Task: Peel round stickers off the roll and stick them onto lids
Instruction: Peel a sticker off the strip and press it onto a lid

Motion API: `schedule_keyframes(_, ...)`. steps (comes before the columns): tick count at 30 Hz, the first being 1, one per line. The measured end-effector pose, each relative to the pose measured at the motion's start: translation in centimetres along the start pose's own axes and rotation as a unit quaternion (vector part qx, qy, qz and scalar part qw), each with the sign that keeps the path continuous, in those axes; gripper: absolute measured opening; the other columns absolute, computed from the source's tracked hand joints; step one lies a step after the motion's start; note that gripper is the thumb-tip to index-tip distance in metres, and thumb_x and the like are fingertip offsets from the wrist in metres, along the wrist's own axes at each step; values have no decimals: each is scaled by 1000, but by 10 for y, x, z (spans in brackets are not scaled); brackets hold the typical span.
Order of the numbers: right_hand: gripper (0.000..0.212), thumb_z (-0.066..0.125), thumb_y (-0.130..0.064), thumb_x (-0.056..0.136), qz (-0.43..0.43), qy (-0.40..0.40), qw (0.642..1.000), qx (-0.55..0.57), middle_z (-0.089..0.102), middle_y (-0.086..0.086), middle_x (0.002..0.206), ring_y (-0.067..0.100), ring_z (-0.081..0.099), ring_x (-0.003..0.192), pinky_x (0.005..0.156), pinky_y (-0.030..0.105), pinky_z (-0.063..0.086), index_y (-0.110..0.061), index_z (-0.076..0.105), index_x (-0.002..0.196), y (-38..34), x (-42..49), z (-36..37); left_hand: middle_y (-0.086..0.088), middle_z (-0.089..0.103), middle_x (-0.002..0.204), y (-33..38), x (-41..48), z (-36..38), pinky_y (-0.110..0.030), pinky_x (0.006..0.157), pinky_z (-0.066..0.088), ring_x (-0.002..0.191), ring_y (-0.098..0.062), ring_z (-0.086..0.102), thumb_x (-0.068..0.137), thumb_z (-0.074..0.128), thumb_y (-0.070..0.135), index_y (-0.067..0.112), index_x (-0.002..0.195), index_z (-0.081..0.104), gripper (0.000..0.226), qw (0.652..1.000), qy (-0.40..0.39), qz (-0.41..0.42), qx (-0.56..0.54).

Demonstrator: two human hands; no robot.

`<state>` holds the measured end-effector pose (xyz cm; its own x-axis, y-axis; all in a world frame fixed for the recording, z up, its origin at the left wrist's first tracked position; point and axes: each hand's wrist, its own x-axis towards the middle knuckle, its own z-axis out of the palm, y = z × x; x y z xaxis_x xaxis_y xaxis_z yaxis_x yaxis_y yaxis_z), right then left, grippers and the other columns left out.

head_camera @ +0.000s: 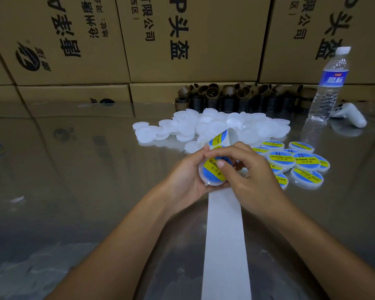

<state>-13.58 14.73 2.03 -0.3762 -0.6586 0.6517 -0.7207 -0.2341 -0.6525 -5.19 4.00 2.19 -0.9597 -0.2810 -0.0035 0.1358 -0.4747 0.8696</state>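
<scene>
Lid (210, 181): in the head view I saw it held just above the desk (74, 169), mid-frame, its top face tilted toward the camera and the bare backing strip under it.
Sticker (212, 171): a round blue-and-yellow one lay on the lid's top face, with "SOLDERING" partly readable.
Left hand (186, 176): it gripped the lid from the left and from beneath, with its fingers wrapped narrowly on the rim.
Right hand (249, 169): it reached in from the right. The thumb was pressed flat on the sticker and the index finger arched over the lid's far edge, so these fingers too were closed on the lid.
Sticker strip (220, 137): it rose behind the hands with a sticker on it. I could not see the roll itself.
Backing strip (224, 234): white, it ran from under the hands to the near edge of the frame.
Blank lids (214, 126): a translucent white heap lay on the desk beyond the hands.
Labelled lids (299, 163): a cluster sat just right of the right hand, some overlapping.
Water bottle (329, 83): it stood upright at far right, beside a white controller (351, 114).
Cardboard cores (236, 94): brown rings were stacked behind the blank lids, against the cartons (193, 40).
</scene>
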Motion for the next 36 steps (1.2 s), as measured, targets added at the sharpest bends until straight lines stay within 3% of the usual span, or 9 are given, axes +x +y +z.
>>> schedule_keyframes(4,35,55,-9,86,1,-6,1000,0,55,-14,83,4,51,84,72,9,35,-42,64,93,-1,0,0,-8,70,99,1,-1,1,-30,76,58,91,-16,68,102,25,41,8,108,62,50,1000,5,-8,0)
schedule_keyframes(7,39,58,-5,87,3,-14,1000,-1,59,-7,87,6,51,85,72,9,35,-43,64,92,-1,-1,-1,-8,70,101,2,-1,2,-31,79,58,95,-16,68,101,20,46,9,116,59,56,1000,2,-12,0)
schedule_keyframes(21,41,60,1,87,-5,-13,1000,-14,59,-2,86,0,50,82,70,6,36,-40,66,91,-2,-1,-2,-11,66,102,2,-2,3,-32,84,56,94,-15,68,98,17,52,7,107,61,64,999,-8,-8,36)
schedule_keyframes(31,40,61,4,85,-18,-2,999,-33,51,-13,79,-3,50,80,68,5,36,-35,67,93,-4,-2,-1,-7,67,88,2,-2,4,-30,84,55,90,-15,66,98,16,52,3,102,59,66,998,-18,-6,57)
schedule_keyframes(36,34,63,2,85,-16,-2,999,-50,52,-14,81,-3,49,80,68,5,35,-28,71,97,-5,-2,-1,-11,67,102,2,-2,5,-35,94,50,101,-20,63,97,17,53,6,110,60,65,999,-3,-13,51)
